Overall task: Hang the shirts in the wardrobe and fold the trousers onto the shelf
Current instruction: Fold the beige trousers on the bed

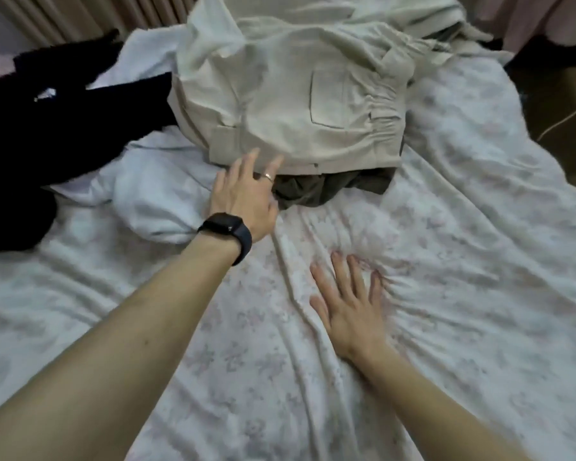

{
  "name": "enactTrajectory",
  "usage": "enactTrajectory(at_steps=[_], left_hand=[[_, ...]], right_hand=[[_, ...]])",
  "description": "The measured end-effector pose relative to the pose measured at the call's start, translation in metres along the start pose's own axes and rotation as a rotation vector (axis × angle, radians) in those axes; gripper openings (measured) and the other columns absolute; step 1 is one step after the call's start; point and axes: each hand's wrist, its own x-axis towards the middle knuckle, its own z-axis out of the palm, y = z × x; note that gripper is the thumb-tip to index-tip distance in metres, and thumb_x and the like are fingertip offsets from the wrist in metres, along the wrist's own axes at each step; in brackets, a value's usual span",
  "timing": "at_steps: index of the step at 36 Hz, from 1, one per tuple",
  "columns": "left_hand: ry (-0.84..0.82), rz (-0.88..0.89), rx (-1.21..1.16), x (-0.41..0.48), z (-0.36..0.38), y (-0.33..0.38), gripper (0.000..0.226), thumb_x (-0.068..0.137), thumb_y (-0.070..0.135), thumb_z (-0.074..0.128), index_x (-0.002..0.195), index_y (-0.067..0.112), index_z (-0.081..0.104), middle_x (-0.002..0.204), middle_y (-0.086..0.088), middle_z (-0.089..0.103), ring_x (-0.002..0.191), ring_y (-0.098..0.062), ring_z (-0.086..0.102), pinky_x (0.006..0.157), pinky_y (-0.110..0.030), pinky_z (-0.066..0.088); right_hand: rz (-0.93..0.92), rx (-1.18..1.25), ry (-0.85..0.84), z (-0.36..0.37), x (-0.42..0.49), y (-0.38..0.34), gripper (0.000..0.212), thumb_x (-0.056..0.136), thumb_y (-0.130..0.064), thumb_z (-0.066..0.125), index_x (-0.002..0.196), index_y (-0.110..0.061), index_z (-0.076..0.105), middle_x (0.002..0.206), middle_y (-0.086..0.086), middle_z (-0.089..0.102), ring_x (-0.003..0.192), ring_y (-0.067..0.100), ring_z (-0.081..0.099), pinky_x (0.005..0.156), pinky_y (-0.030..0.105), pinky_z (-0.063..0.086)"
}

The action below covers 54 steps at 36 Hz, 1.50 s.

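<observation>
Beige trousers (300,104) with a back pocket and elastic waistband lie heaped on the bed, on top of a dark olive garment (316,191). My left hand (246,191), with a ring and a black watch at the wrist, reaches to the trousers' near hem, fingers straight and touching the cloth. Flat on the floral bedsheet (479,261) below the heap rests my right hand (350,304), fingers spread. A white garment (150,197) lies bunched left of the heap, and a black garment (30,154) spreads at the far left.
Pale curtains (80,18) hang behind the bed at the upper left. The bed's right edge drops to a dark floor (559,104) with a thin cord on it. More light cloth (396,15) is piled at the back.
</observation>
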Motion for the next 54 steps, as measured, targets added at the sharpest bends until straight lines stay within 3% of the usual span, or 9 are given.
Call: enactTrajectory(at_steps=[4,9,15,20,24,32,37,45,54], left_hand=[[0.141,0.108,0.116,0.046,0.020,0.012,0.063,0.096,0.028,0.057,0.154,0.030,0.032,0.160,-0.011,0.030,0.144,-0.032,0.031,0.112,-0.048,0.031],[0.210,0.224,0.178,0.067,0.028,0.011,0.021,0.093,0.010,0.060,0.111,0.016,0.069,0.089,-0.009,0.069,0.075,-0.035,0.065,0.060,-0.039,0.043],[0.365,0.039,-0.211,0.068,-0.055,0.015,0.031,0.104,0.031,0.046,0.130,0.023,0.060,0.116,-0.014,0.067,0.098,-0.045,0.062,0.074,-0.047,0.046],[0.501,0.087,-0.317,0.041,-0.179,0.024,0.032,0.099,0.025,0.048,0.128,0.025,0.063,0.111,-0.013,0.069,0.097,-0.041,0.065,0.078,-0.051,0.052],[0.489,0.131,-0.284,0.001,-0.255,0.035,0.038,0.097,0.034,0.039,0.126,0.031,0.064,0.116,-0.005,0.069,0.097,-0.041,0.065,0.076,-0.054,0.054],[0.432,0.120,-0.409,-0.123,-0.322,0.072,0.031,0.093,0.026,0.041,0.118,0.040,0.053,0.102,-0.005,0.069,0.085,-0.039,0.067,0.064,-0.050,0.055],[0.456,0.036,-0.485,-0.215,-0.335,0.091,0.040,0.091,0.025,0.038,0.120,0.026,0.065,0.103,-0.007,0.069,0.083,-0.039,0.066,0.063,-0.050,0.055],[0.244,-0.118,-0.430,-0.378,-0.289,0.099,0.040,0.093,0.005,0.054,0.123,0.030,0.065,0.104,-0.005,0.070,0.081,-0.039,0.066,0.064,-0.050,0.056],[0.171,0.242,-0.306,-0.537,-0.238,0.151,0.094,0.068,0.043,0.081,0.149,0.032,0.035,0.145,0.000,0.049,0.124,-0.022,0.052,0.100,-0.038,0.050]], right_hand=[[-0.041,0.006,0.081,0.024,0.007,0.007,0.061,0.105,-0.056,0.016,0.161,-0.036,0.004,0.170,0.001,-0.007,0.156,0.028,-0.008,0.120,0.064,-0.004],[-0.030,0.044,0.038,0.040,0.008,0.009,0.061,0.105,-0.057,0.018,0.161,-0.038,0.001,0.170,-0.001,-0.009,0.156,0.026,-0.010,0.120,0.061,-0.009],[0.056,0.082,-0.298,0.015,0.012,0.010,0.062,0.102,-0.062,0.012,0.154,-0.049,-0.019,0.159,-0.010,-0.039,0.149,0.019,-0.033,0.117,0.056,-0.022],[0.137,0.274,-0.759,-0.088,0.051,-0.003,0.093,0.076,-0.095,0.025,0.156,-0.049,0.016,0.169,-0.006,-0.002,0.156,0.030,-0.003,0.122,0.057,0.000],[0.366,1.027,-0.449,-0.175,0.024,-0.026,0.118,0.060,-0.094,0.060,0.156,-0.036,0.026,0.159,-0.007,0.034,0.144,0.022,0.039,0.117,0.040,0.032],[0.387,1.661,0.306,-0.311,-0.102,-0.040,0.047,0.079,-0.014,0.081,0.117,-0.020,0.054,0.103,0.000,0.062,0.081,0.009,0.065,0.068,0.022,0.054],[0.443,2.219,0.275,-0.365,-0.170,-0.030,0.023,0.055,-0.014,0.056,0.056,-0.024,0.036,0.053,-0.004,0.026,0.046,0.014,0.025,0.051,0.029,0.024],[0.549,2.038,0.206,-0.406,-0.293,-0.045,0.025,0.086,-0.036,0.067,0.073,-0.017,0.059,0.068,0.006,0.053,0.057,0.019,0.053,0.055,0.030,0.041],[0.610,1.695,0.014,-0.353,-0.426,-0.093,0.026,0.094,0.006,0.055,0.072,-0.008,0.051,0.044,-0.001,0.047,0.032,0.009,0.043,0.033,0.018,0.031]])
